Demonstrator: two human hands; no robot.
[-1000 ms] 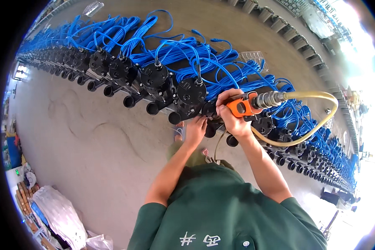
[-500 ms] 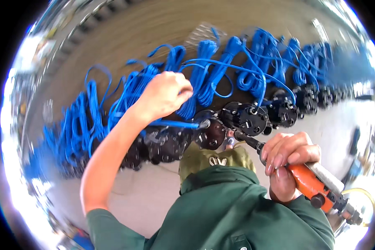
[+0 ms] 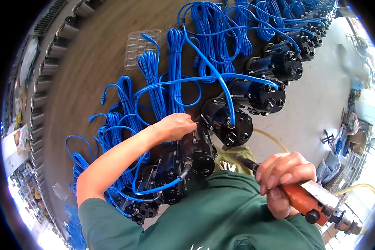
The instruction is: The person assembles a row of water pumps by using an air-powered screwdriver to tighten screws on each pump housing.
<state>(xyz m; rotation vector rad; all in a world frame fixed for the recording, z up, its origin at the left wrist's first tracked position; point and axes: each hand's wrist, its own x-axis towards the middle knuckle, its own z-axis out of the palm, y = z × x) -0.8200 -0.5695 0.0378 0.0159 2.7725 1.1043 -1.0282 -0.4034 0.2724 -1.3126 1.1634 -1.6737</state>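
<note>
My left hand (image 3: 176,127) is closed, its fingers curled down at the side of a black cylindrical housing (image 3: 199,152); whatever is in the fingers is hidden. A blue cable (image 3: 171,183) runs to a metal fitting beside that housing's end face. My right hand (image 3: 285,179) grips an orange air screwdriver (image 3: 303,199), its dark tip pointing up and left toward the row of housings, apart from them. Just right of my left hand lies another black housing (image 3: 233,127) with a blue cable joined to its end face.
Coiled blue cable bundles (image 3: 154,81) lie along the brown tabletop (image 3: 100,54) behind the housings. A clear plastic tray (image 3: 138,46) sits among them. More black housings (image 3: 281,66) line the edge toward the far right. A yellow hose (image 3: 364,186) trails from the tool.
The view has turned, so the row of housings now slants up to the right. My left hand has come down from above the cables to a black housing. My right hand still holds the screwdriver.
</note>
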